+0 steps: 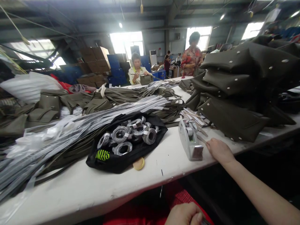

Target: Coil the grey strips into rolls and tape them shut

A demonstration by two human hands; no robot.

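Note:
My right hand (219, 150) rests at the table's near edge, right beside the front end of a grey tape dispenser (191, 140). Its fingers are curled together toward the dispenser's cutter; what they pinch, if anything, is hidden. My left hand (185, 215) is low in front of me, below the table edge and over red cloth (142, 212). It is closed in a fist, with a small dark end sticking out beside the thumb. A black bag (110, 161) holding several wrapped coils of strap (131, 132) lies left of the dispenser.
A tall stack of dark olive bags (236, 93) stands at the right on the white table (70, 187). Long olive straps in clear plastic (70, 131) cover the left. A tan round disc (139, 163) lies by the black bag. Two people work at the far end.

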